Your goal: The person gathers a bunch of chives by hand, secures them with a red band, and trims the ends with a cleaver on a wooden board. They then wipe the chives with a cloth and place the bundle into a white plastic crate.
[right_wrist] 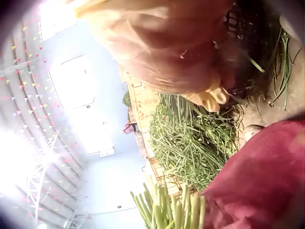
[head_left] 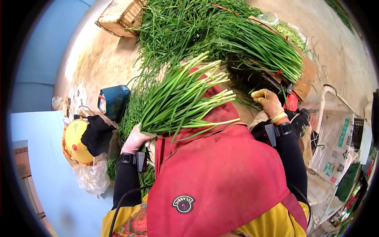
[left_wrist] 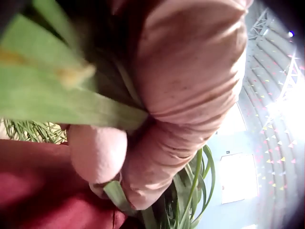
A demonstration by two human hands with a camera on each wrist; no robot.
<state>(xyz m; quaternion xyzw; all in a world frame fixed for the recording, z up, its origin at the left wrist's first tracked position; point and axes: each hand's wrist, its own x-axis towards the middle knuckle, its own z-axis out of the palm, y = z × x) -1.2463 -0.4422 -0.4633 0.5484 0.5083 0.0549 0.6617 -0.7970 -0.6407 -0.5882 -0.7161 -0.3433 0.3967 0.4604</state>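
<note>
My gloved left hand (head_left: 137, 140) grips a bunch of garlic chives (head_left: 185, 98) by its leafy end, and the pale cut stems fan out to the right over the red apron (head_left: 221, 170). In the left wrist view the thumb (left_wrist: 97, 150) and fingers are bent round flat green leaves (left_wrist: 71, 102). My right hand (head_left: 269, 103), in a yellowish glove, is held up to the right of the bunch, apart from it. Its fingers are curled with the tips close together, and nothing shows between them. Pale stem ends (right_wrist: 176, 210) stand up low in the right wrist view.
A large heap of loose chives (head_left: 177, 27) lies ahead. At its right, a sorted bunch with red ties (head_left: 268, 49) rests on cardboard (head_left: 310, 81) over a dark crate (head_left: 252, 75). A wicker basket (head_left: 122, 17), a blue bag (head_left: 114, 102) and a yellow hat (head_left: 75, 140) are leftward.
</note>
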